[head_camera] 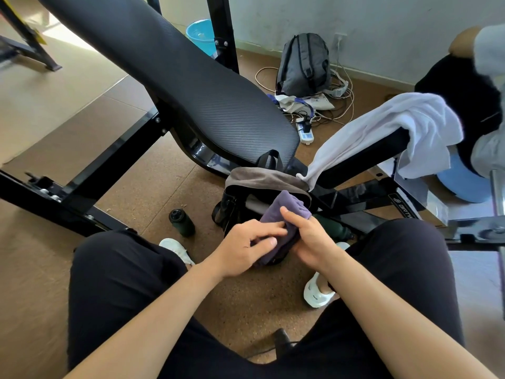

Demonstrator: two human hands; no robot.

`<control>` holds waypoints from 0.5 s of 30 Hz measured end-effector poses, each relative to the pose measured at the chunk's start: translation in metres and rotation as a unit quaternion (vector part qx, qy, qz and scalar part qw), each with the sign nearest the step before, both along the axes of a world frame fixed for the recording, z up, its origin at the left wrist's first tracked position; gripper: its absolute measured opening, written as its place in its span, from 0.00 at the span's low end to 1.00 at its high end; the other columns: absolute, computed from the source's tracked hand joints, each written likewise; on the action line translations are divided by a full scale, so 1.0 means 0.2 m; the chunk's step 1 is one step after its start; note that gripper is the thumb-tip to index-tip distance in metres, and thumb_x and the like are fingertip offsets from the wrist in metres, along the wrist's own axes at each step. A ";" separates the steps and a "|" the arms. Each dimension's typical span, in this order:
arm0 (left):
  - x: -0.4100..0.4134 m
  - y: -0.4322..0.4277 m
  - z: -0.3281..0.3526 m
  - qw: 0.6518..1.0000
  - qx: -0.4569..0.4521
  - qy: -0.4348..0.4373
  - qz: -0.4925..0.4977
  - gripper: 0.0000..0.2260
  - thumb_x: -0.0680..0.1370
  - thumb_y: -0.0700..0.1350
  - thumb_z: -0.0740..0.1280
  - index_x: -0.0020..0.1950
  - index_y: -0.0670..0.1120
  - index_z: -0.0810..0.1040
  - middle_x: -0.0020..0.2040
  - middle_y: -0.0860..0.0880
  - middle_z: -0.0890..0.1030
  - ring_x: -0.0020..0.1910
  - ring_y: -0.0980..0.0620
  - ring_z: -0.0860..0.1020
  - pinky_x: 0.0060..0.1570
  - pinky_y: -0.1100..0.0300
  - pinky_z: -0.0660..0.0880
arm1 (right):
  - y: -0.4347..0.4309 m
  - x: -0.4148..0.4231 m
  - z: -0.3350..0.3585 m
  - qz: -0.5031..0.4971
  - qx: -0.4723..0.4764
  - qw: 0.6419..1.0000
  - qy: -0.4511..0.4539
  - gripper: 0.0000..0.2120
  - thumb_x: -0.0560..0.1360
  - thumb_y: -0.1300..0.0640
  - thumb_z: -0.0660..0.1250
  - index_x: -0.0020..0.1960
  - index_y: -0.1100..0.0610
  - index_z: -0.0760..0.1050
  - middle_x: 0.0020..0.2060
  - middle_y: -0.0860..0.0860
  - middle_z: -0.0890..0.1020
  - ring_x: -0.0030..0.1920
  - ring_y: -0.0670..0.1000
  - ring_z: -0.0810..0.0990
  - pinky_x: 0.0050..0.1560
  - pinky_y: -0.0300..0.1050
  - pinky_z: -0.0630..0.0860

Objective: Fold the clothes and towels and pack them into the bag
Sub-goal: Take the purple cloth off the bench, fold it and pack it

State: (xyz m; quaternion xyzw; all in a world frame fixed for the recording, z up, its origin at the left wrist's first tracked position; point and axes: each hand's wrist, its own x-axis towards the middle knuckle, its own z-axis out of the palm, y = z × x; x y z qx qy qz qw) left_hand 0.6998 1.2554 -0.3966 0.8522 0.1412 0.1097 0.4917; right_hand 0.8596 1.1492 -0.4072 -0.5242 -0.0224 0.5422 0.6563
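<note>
- The purple cloth point(284, 212) is folded into a thick, narrow bundle. It is held between both hands just above the open bag point(259, 177), which stands on the floor between the person's knees.
- The left hand point(246, 250) has a pinching grip: its fingers lie along the top of the bundle's near end and the thumb is tucked under it.
- The right hand point(308, 239) has a wrapping grip, with the thumb pressed on top and the fingers curled round the far side and underneath.
- The step in hand looks like the final tidy of the fold before packing. To do it well, squeeze the layers flat so no loose edge slips out, and keep the fold line facing down.
- The far end of the bundle already hangs over the bag's mouth, so a short lowering should be enough. Feed it in end first, sliding it along one wall to leave room for the rest.
- Something grey shows inside the bag, but I cannot tell what it is. Lay the bundle beside or on it without crushing the fold.
- The bag's handles point(270, 157) stand up at the back edge, so keep the cloth from catching on them.
- A white towel point(396, 124) is draped unfolded over the padded surface at the right, within reach, and is likely the next piece.
- A dark bottle point(181, 222) stands on the floor just left of the bag, out of the way.
</note>
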 end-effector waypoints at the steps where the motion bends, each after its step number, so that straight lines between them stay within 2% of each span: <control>1: 0.00 0.00 0.00 0.998 -0.019 -0.024 0.048 0.14 0.81 0.43 0.66 0.66 0.47 0.82 0.59 0.57 0.82 0.56 0.61 0.79 0.57 0.66 0.72 | 0.01 -0.01 0.01 -0.003 0.002 1.000 -0.002 0.24 0.72 0.53 0.75 0.67 0.54 0.76 0.60 0.59 0.84 0.62 0.58 0.83 0.65 0.59 0.77; 3: 0.01 0.02 -0.01 0.989 -0.006 -0.059 0.134 0.14 0.81 0.42 0.65 0.66 0.47 0.80 0.59 0.54 0.81 0.57 0.57 0.80 0.56 0.64 0.74 | 0.01 -0.02 0.03 0.003 0.008 1.000 0.009 0.20 0.77 0.53 0.71 0.68 0.55 0.76 0.60 0.58 0.84 0.62 0.57 0.83 0.65 0.58 0.77; 5: 0.02 0.04 0.00 0.985 -0.036 -0.048 0.164 0.19 0.80 0.46 0.67 0.71 0.52 0.74 0.64 0.55 0.77 0.61 0.56 0.77 0.58 0.64 0.75 | 0.02 -0.03 0.04 0.017 0.020 0.999 0.027 0.20 0.78 0.52 0.69 0.68 0.55 0.75 0.61 0.58 0.84 0.63 0.57 0.82 0.67 0.59 0.75; 7: 0.02 0.03 -0.01 0.985 -0.116 0.000 0.126 0.26 0.80 0.49 0.68 0.77 0.54 0.65 0.71 0.57 0.71 0.69 0.61 0.72 0.65 0.67 0.72 | 0.02 -0.04 0.05 0.017 0.025 0.999 0.043 0.19 0.80 0.52 0.68 0.68 0.57 0.76 0.61 0.59 0.83 0.63 0.58 0.82 0.68 0.58 0.75; 9: 0.02 0.02 -0.02 0.984 -0.150 0.035 0.085 0.30 0.81 0.47 0.69 0.80 0.51 0.60 0.73 0.57 0.69 0.71 0.67 0.68 0.66 0.71 0.69 | 0.02 -0.05 0.06 -0.001 0.019 0.999 0.041 0.15 0.81 0.52 0.66 0.65 0.57 0.77 0.57 0.57 0.85 0.60 0.56 0.84 0.65 0.54 0.77; 12: 0.04 0.01 -0.04 0.985 -0.142 0.050 0.082 0.30 0.81 0.45 0.70 0.80 0.48 0.61 0.72 0.56 0.70 0.69 0.72 0.68 0.64 0.74 0.68 | 0.02 -0.07 0.05 -0.016 0.006 1.000 0.007 0.08 0.82 0.52 0.63 0.56 0.54 0.78 0.45 0.49 0.88 0.50 0.48 0.86 0.53 0.45 0.79; 13: 0.04 0.02 -0.05 0.985 -0.141 0.054 0.083 0.29 0.81 0.46 0.70 0.80 0.48 0.62 0.72 0.56 0.71 0.69 0.71 0.68 0.65 0.73 0.68 | 0.02 -0.07 0.04 -0.023 0.001 1.000 -0.006 0.07 0.83 0.52 0.63 0.55 0.54 0.78 0.43 0.48 0.88 0.50 0.46 0.86 0.52 0.44 0.78; 15: 0.04 0.02 -0.05 0.983 -0.152 0.066 0.076 0.28 0.81 0.49 0.70 0.79 0.51 0.63 0.71 0.58 0.72 0.69 0.69 0.70 0.65 0.70 0.70 | 0.03 -0.06 0.03 -0.039 -0.013 0.999 -0.030 0.09 0.82 0.50 0.64 0.57 0.53 0.79 0.46 0.49 0.88 0.56 0.49 0.85 0.59 0.47 0.78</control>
